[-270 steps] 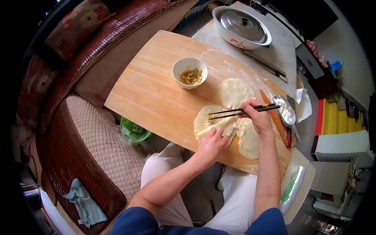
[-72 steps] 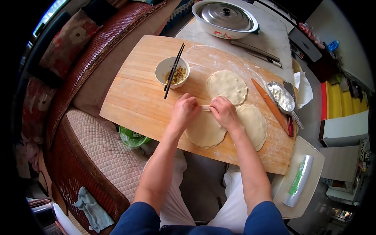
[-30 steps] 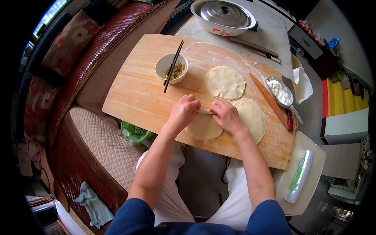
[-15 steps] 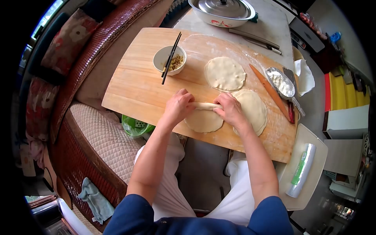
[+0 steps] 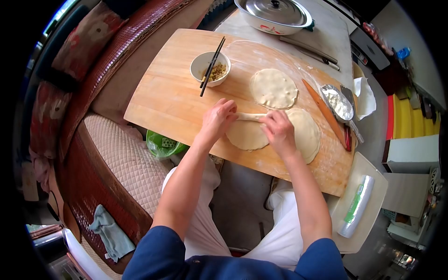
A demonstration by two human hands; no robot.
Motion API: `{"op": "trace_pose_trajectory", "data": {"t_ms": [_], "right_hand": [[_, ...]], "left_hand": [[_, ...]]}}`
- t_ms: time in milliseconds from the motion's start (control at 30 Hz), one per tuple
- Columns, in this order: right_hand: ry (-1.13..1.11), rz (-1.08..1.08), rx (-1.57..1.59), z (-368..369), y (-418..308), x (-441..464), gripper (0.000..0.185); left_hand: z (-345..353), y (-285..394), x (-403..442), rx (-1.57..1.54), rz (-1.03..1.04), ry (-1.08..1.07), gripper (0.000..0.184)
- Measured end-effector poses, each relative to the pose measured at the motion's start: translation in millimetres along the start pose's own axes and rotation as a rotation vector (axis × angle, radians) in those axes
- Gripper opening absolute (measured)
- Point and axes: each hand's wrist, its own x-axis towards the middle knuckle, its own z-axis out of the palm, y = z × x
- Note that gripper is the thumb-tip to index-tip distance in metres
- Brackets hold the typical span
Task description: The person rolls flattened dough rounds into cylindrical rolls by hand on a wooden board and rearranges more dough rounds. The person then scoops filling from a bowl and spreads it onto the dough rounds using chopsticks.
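Note:
A dough sheet [image 5: 247, 136] lies on the wooden board [image 5: 163, 88], its far edge rolled into a thin tube. At the tube's left end, my left hand [image 5: 218, 117] pinches the dough with curled fingers. My right hand [image 5: 279, 130] grips the other end, fingers closed on it. Right of that hand lies another flat dough round [image 5: 305, 135], partly behind my fingers. A third, bumpy round [image 5: 274, 88] sits farther back. Beyond my left hand stands a white bowl [image 5: 198, 65] with crumbly filling [image 5: 218, 72] inside and black chopsticks [image 5: 212, 66] across its rim.
On the board's right are a wooden rolling pin [image 5: 322, 106], a metal scoop of flour [image 5: 338, 103] and a red-handled tool [image 5: 347, 137]. A lidded basin [image 5: 275, 25] stands behind. A cling film roll [image 5: 357, 205] rests in a pale tray [image 5: 373, 182] at right.
The view has shifted slightly, so the board and bowl appear moved. Both hands still hold the rolled edge, and my right-hand fingers have changed position on it.

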Motion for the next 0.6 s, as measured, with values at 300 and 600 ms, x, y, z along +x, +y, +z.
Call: {"op": "trace_pose_trajectory", "data": {"t_ms": [300,600], "right_hand": [[-0.200,-0.098,-0.115,20.3,-71.8,-64.4,0.031],[-0.200,0.020,-0.132,29.7,-84.6,-62.0,0.034]], "left_hand": [[4.4,-12.1,-1.9,-0.017,0.088,0.066,0.013],[5.2,-19.7,-0.2,-0.060,0.091,0.088,0.013]]}}
